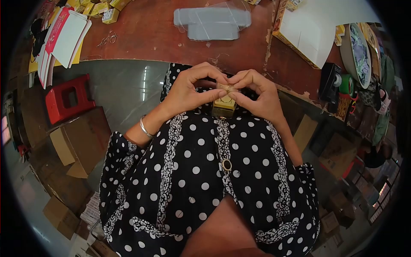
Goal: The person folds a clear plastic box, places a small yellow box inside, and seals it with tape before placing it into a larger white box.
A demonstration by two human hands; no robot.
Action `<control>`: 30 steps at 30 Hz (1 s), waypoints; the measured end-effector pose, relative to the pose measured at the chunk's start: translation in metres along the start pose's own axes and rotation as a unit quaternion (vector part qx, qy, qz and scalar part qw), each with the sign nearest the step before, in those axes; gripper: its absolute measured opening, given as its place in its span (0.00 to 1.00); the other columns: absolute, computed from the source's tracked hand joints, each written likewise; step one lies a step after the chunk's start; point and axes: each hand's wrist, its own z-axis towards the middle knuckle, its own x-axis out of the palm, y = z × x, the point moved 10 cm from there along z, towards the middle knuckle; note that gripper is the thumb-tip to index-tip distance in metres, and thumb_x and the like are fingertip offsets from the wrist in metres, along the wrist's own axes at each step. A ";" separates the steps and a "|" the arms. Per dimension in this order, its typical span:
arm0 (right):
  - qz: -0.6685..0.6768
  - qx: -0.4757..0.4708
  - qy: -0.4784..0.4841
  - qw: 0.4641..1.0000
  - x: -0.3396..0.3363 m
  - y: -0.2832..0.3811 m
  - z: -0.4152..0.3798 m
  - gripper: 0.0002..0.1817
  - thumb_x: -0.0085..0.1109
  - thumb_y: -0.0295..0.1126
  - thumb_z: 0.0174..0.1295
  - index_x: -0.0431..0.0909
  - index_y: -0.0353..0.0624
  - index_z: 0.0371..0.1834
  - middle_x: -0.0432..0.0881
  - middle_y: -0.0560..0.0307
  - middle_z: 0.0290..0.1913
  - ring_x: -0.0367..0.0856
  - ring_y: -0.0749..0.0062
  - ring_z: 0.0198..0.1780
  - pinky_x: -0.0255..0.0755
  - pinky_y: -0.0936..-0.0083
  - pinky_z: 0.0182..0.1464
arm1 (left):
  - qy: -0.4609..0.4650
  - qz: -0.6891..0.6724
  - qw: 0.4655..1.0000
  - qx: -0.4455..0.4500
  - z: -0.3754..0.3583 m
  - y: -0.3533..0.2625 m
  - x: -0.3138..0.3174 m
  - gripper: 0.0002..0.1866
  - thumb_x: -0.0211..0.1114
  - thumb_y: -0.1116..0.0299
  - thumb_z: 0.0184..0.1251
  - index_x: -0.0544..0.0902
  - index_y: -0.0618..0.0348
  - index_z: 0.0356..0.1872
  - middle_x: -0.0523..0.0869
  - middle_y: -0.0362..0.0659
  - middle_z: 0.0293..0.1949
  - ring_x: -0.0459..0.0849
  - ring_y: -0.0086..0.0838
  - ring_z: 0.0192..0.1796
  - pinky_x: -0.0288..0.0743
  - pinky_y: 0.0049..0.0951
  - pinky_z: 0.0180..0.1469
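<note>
Close to my body, at the table's front edge, a small yellow box (pixel 224 104) sits inside clear plastic (pixel 227 87). My left hand (pixel 195 88) pinches the plastic at the top of the box between thumb and fingers. From the other side, my right hand (pixel 258 91) pinches the same plastic, its fingertips meeting those of the left. The fingers partly cover the top of the box, so how the plastic is folded there cannot be made out.
Flat clear plastic sleeves (pixel 212 23) lie on the red-brown table (pixel 141 38). Small yellow boxes (pixel 110 16), keys (pixel 112 37) and printed cards (pixel 70 40) are at the left. An open carton (pixel 306 32) and a black tape dispenser (pixel 329 81) are at the right. A red stool (pixel 68 97) stands below.
</note>
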 end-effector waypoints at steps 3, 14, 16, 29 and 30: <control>-0.010 -0.004 -0.008 1.000 0.001 0.004 0.002 0.08 0.72 0.23 0.60 0.80 0.36 0.34 0.86 0.53 0.44 0.86 0.75 0.48 0.81 0.79 0.51 | 0.004 0.022 0.999 0.025 0.000 -0.006 0.000 0.08 0.71 0.79 0.67 0.88 0.63 0.46 0.87 0.44 0.50 0.87 0.26 0.54 0.84 0.26 0.55; -0.007 0.043 -0.014 0.999 0.005 0.000 0.012 0.08 0.72 0.24 0.61 0.80 0.35 0.33 0.87 0.55 0.41 0.85 0.76 0.45 0.79 0.77 0.50 | -0.036 0.020 0.998 0.037 -0.004 -0.004 -0.013 0.06 0.72 0.74 0.68 0.90 0.62 0.44 0.88 0.42 0.44 0.87 0.23 0.45 0.83 0.23 0.48; -0.023 0.034 -0.005 0.999 0.004 -0.004 0.012 0.07 0.73 0.24 0.61 0.81 0.36 0.33 0.87 0.55 0.41 0.85 0.75 0.45 0.78 0.76 0.51 | -0.028 0.035 0.998 0.053 -0.007 -0.002 -0.014 0.06 0.72 0.74 0.68 0.90 0.61 0.44 0.88 0.42 0.44 0.87 0.25 0.45 0.83 0.25 0.49; -0.205 -0.281 0.007 0.937 0.004 0.032 -0.011 0.09 0.75 0.26 0.57 0.85 0.39 0.38 0.86 0.53 0.49 0.84 0.57 0.51 0.79 0.65 0.53 | 0.023 -0.190 0.981 -0.012 -0.019 0.040 0.005 0.16 0.69 0.83 0.68 0.85 0.62 0.56 0.73 0.50 0.70 0.78 0.33 0.68 0.78 0.32 0.67; -0.209 -0.272 0.006 0.939 -0.002 0.039 -0.011 0.11 0.74 0.26 0.58 0.85 0.39 0.42 0.85 0.52 0.51 0.84 0.57 0.51 0.79 0.67 0.53 | 0.019 -0.201 0.979 -0.008 -0.016 0.038 0.005 0.15 0.69 0.84 0.67 0.85 0.63 0.54 0.73 0.51 0.70 0.79 0.32 0.68 0.79 0.30 0.64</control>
